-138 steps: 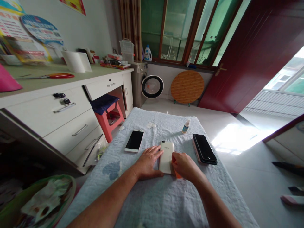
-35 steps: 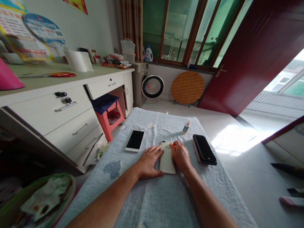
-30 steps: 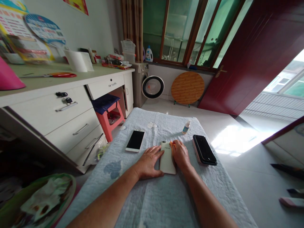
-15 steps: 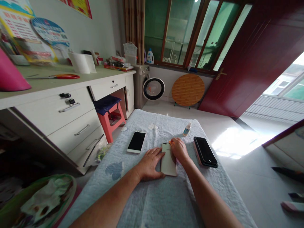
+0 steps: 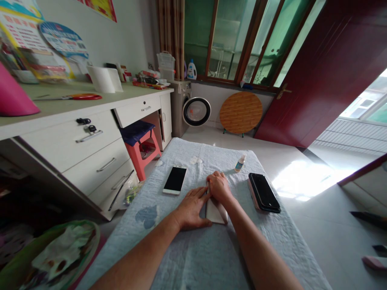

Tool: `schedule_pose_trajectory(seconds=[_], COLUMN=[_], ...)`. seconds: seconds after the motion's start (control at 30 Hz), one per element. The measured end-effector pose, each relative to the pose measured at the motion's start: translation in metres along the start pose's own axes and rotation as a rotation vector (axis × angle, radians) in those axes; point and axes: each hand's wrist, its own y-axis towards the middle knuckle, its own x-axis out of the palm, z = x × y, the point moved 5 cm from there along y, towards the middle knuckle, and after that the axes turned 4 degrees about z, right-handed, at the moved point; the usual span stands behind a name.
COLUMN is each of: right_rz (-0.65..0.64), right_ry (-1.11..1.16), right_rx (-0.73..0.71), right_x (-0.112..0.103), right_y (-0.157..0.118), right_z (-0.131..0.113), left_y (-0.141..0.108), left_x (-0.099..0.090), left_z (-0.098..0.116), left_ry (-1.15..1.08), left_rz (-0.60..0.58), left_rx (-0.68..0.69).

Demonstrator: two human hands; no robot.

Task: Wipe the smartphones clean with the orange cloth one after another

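A pale smartphone (image 5: 216, 213) lies back up on the cloth-covered table (image 5: 193, 257), partly hidden under my hands. My left hand (image 5: 192, 209) braces its left side, with the thumb at the bottom edge and the fingers along the upper left. Over the phone's upper part, my right hand (image 5: 219, 186) presses with curled fingers. Whatever is beneath those fingers is hidden. To the left lies a white smartphone (image 5: 174, 180) with its dark screen up. A small spray bottle (image 5: 240, 163) stands beyond my right hand. Farther right are stacked phones, a black phone (image 5: 264, 192) on top.
Along the left runs a desk (image 5: 130, 90) with drawers, holding scissors (image 5: 81, 96) and a paper roll (image 5: 101, 79). A red stool (image 5: 143, 153) is tucked under it. A bin (image 5: 96, 237) stands at lower left. Behind are a washing machine (image 5: 178, 104) with its door ajar and a folded round tabletop (image 5: 241, 112).
My right hand has moved left across the phone's upper part, covering its camera area. The orange piece seen at its fingers before is now hidden. My left hand stays in place.
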Motion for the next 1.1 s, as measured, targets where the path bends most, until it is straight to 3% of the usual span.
schedule_pose_trajectory(seconds=[0.33, 0.47, 0.77, 0.97, 1.1], right_rz=[0.175, 0.131, 0.016, 0.01, 0.022], right_ry=[0.278, 0.235, 0.03, -0.018, 0.029], right_rx=[-0.103, -0.125, -0.003, 0.096, 0.09], right_x=[0.003, 0.003, -0.008, -0.013, -0.009], right_y=[-0.002, -0.002, -0.007, -0.01, -0.008], right_z=[0.005, 0.003, 0.014, 0.027, 0.024], left_y=[0.0, 0.0, -0.001, 0.0, 0.0], left_x=[0.002, 0.002, -0.001, -0.002, 0.0], left_z=[-0.002, -0.002, 0.0, 0.002, -0.001], left_ry=[0.029, 0.007, 0.013, 0.026, 0.043], left_rz=[-0.019, -0.002, -0.032, -0.041, -0.042], left_rx=[-0.029, -0.023, -0.049, -0.048, -0.047])
